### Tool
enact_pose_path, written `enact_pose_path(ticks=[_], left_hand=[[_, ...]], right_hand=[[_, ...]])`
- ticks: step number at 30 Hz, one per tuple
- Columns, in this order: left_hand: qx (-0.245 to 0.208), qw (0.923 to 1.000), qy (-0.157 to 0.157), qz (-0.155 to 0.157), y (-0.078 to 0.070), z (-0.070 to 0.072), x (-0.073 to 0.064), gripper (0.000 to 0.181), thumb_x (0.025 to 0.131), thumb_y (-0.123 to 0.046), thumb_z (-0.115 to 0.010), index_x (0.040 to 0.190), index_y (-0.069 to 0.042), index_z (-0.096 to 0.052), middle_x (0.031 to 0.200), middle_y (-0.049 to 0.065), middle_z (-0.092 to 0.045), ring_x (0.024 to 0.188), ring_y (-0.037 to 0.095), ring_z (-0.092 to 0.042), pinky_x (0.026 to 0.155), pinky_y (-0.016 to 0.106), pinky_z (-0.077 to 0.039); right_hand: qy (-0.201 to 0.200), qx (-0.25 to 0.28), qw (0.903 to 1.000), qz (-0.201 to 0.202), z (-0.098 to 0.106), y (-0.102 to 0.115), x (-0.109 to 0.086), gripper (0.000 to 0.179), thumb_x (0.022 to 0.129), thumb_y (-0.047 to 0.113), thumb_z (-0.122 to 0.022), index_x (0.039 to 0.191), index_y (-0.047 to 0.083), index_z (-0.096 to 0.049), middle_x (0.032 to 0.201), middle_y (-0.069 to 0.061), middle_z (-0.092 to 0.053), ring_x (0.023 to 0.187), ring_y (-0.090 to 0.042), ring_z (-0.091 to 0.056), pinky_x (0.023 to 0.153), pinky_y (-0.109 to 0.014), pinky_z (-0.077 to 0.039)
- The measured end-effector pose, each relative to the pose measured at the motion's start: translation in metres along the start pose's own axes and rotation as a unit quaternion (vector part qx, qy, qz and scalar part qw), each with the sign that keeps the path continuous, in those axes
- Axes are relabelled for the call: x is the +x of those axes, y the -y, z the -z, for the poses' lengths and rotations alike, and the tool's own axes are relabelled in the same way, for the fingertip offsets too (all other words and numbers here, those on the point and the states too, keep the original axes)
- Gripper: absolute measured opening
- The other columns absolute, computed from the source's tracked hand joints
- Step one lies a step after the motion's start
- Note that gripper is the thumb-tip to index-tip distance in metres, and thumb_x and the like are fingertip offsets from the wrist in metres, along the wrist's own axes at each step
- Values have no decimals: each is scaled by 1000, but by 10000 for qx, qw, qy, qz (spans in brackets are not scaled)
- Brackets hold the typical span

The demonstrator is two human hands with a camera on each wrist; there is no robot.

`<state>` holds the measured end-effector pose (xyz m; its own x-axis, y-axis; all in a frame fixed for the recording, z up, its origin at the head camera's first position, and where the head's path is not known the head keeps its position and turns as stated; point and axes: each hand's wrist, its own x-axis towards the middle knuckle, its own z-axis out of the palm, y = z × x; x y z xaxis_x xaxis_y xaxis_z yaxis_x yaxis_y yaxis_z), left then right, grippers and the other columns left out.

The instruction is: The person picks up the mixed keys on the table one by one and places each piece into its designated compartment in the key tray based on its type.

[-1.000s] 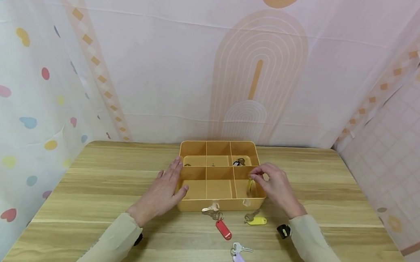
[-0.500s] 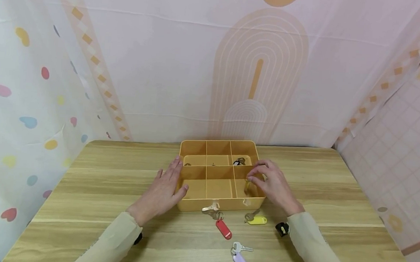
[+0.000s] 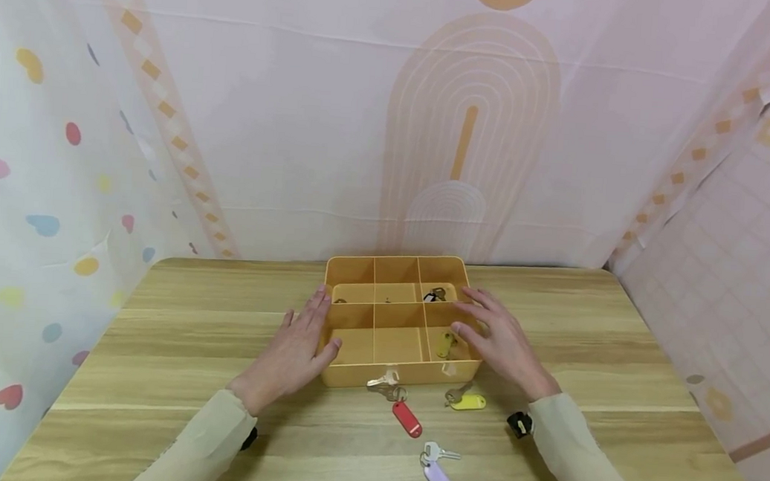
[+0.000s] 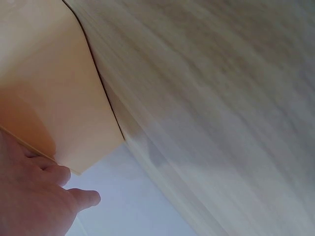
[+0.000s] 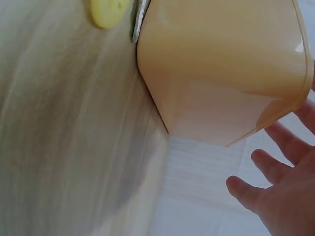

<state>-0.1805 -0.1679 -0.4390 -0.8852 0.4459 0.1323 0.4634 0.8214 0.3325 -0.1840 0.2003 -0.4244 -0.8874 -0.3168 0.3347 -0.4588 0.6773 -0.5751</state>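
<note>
A yellow-orange box (image 3: 357, 376) divided into several compartments stands on the wooden table. Along its left rim lies my left hand (image 3: 288, 354), fingers straight and thumb reaching over the front-left compartment; the left wrist view shows those fingers at the box wall (image 4: 59, 98). My right hand (image 3: 503, 347) hovers over the right rim with spread fingers and holds nothing. Below its thumb, a key with a yellow tag (image 3: 445, 345) lies in the front-right compartment. Keys with a black-and-white tag (image 3: 433, 295) sit in the compartment behind it.
Before the box lie keys with a red tag (image 3: 407, 419), a key with another yellow tag (image 3: 469, 402) and a key with a lilac tag (image 3: 438, 480). Small objects partly show in the back-left and back-middle compartments. A patterned curtain (image 3: 297, 152) hangs behind the table.
My right hand has let go of the yellow-tagged key, which now lies in the front-right compartment, and its fingers have spread. The left hand stays at the left rim.
</note>
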Motion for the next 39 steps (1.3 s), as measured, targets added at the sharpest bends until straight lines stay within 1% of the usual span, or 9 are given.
enact_pose_path(ticks=[3,8,14,20,24,28,31,35,39], left_hand=[[-22,10000,-19,-2,0,0,0,79,109,-40,-45,164,2,-7,173,14,1,159,32,-7,121,67,-16],[-50,10000,-19,-3,0,0,0,80,109,-40,-46,165,2,-7,173,13,0,159,31,-7,121,67,-16],[-109,9999,-42,9,3,0,0,80,109,-39,-46,164,3,-6,173,17,-3,159,34,-8,121,67,-15],[-66,10000,-70,-9,4,1,-1,79,109,-39,-46,164,2,-7,173,19,-6,159,34,-8,121,67,-17],[-88,10000,-41,5,3,1,-1,79,109,-39,-46,164,2,-6,173,17,-3,159,34,-8,121,67,-17],[-111,9999,-20,30,4,1,0,80,109,-40,-45,165,2,-6,173,15,-1,159,33,-7,121,67,-16],[-108,9999,-20,38,5,2,1,80,109,-39,-45,165,2,-6,173,15,-1,159,33,-7,121,67,-16],[-94,9999,-14,50,6,1,1,80,109,-39,-45,164,2,-6,173,16,-2,159,33,-7,121,67,-16],[-116,9999,-34,42,6,0,2,80,109,-39,-46,164,2,-6,173,17,-2,159,33,-7,121,67,-16]], right_hand=[[8,32,10000,-25,2,0,-5,47,104,32,-65,143,6,-62,161,-13,-43,154,-37,-26,119,-68,-23],[39,107,9999,-86,5,2,-15,50,106,36,-60,148,9,-58,162,-11,-42,155,-35,-24,118,-67,-25],[74,97,9997,-189,8,11,-22,52,108,37,-54,152,10,-52,162,-11,-42,154,-36,-28,119,-66,-24],[-44,229,9996,-176,12,18,-33,49,109,33,-52,152,9,-52,160,-13,-45,150,-38,-35,118,-65,-28],[-221,323,9990,-198,12,24,-44,47,108,30,-54,150,10,-54,158,-14,-47,147,-39,-40,117,-64,-30],[-383,392,9983,-189,10,29,-53,46,106,30,-59,149,11,-55,156,-14,-49,142,-38,-46,113,-64,-36],[-484,424,9979,-103,8,31,-58,46,104,27,-62,147,10,-57,153,-14,-53,138,-37,-51,110,-65,-39],[-625,454,9970,-10,5,34,-63,44,101,24,-66,143,10,-60,147,-16,-58,135,-37,-55,109,-65,-41],[-704,441,9965,7,1,37,-68,41,98,22,-71,137,9,-65,139,-15,-64,129,-35,-59,105,-63,-45]])
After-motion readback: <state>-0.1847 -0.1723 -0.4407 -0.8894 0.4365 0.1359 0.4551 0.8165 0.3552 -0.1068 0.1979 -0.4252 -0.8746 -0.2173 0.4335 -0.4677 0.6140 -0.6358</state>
